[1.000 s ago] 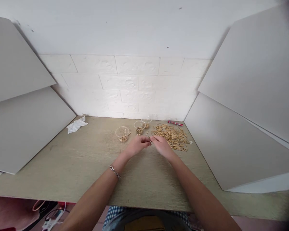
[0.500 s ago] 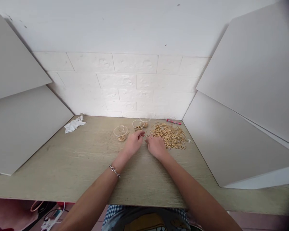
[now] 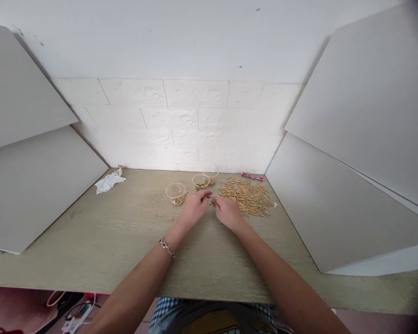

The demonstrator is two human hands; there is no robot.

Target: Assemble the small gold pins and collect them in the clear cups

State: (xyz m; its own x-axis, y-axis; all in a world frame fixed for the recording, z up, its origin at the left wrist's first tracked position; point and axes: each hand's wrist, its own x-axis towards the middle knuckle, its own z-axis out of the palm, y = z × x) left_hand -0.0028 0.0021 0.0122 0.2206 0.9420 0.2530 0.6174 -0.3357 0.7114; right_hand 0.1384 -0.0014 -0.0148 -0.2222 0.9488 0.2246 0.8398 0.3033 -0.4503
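Note:
My left hand (image 3: pixel 196 206), with a chain bracelet (image 3: pixel 166 247) at its wrist, is closed with thumb and forefinger together. A thin piece shows faintly at its fingertips, too small to name. Close beside it, my right hand (image 3: pixel 227 212) is also pinched, and what its fingers hold is too small to make out. A heap of thin gold-coloured pins (image 3: pixel 247 198) lies just beyond and to the right of my right hand. Clear plastic cups (image 3: pixel 176 189) with small gold-coloured parts in them stand behind and left of my left hand.
A red printed tube (image 3: pixel 252 177) lies at the back by the brick-patterned wall (image 3: pixel 181 120). Crumpled white tissue (image 3: pixel 109 181) is at the back left. Grey panels (image 3: pixel 48 185) flank the wooden table (image 3: pixel 101 241) on both sides. Cables (image 3: pixel 78 317) hang below its front edge.
My two hands stay close together, their fingertips shifting slightly. A thin piece now sticks out at my left fingertips. The whole view has moved a little.

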